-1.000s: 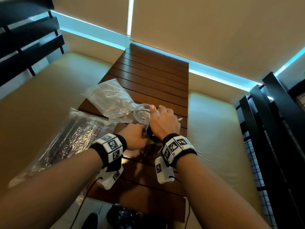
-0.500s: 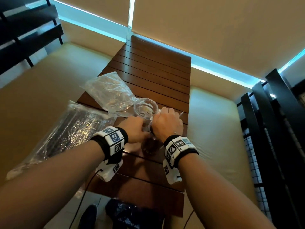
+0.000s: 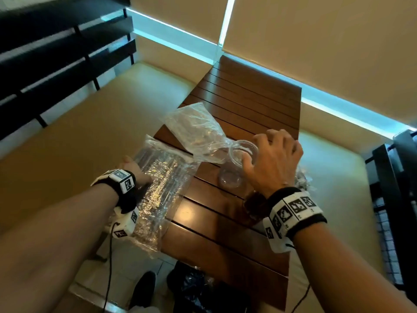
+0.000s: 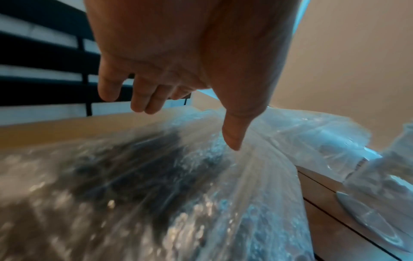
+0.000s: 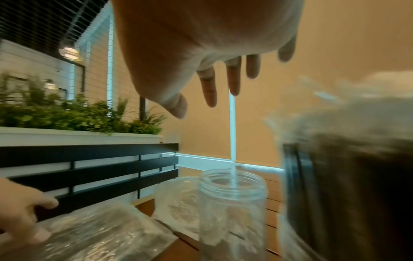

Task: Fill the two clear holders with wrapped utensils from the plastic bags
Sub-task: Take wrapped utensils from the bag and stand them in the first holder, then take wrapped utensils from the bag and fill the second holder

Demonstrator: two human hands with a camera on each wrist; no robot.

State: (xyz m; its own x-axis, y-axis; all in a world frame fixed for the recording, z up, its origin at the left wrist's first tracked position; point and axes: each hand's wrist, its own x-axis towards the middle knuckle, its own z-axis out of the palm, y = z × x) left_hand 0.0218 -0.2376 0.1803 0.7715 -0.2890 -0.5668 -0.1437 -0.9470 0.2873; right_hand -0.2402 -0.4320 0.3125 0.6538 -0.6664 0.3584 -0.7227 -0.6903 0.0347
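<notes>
My right hand (image 3: 259, 152) hovers open, fingers spread, just above the rim of an upright clear holder (image 3: 239, 163) on the slatted wooden table (image 3: 248, 105); I see nothing inside it. In the right wrist view the hand (image 5: 196, 107) is above the holder (image 5: 232, 203). A second holder (image 3: 255, 204), dark with wrapped utensils, stands under my right wrist and fills the right side (image 5: 346, 194). My left hand (image 3: 129, 164) is open over the large plastic bag of dark utensils (image 3: 162, 181). Its thumb (image 4: 232, 139) points down at the bag (image 4: 134, 185).
A smaller clear bag of pale utensils (image 3: 194, 129) lies behind the clear holder, its mouth against it. Cushioned benches (image 3: 90, 136) flank the narrow table. Black railings (image 3: 56, 53) stand at left and right. A dark bag (image 3: 198, 290) sits on the floor below.
Both hands were together at the holders. My left hand has swung left onto the large bag, and my right hand has let go and opened above the clear holder.
</notes>
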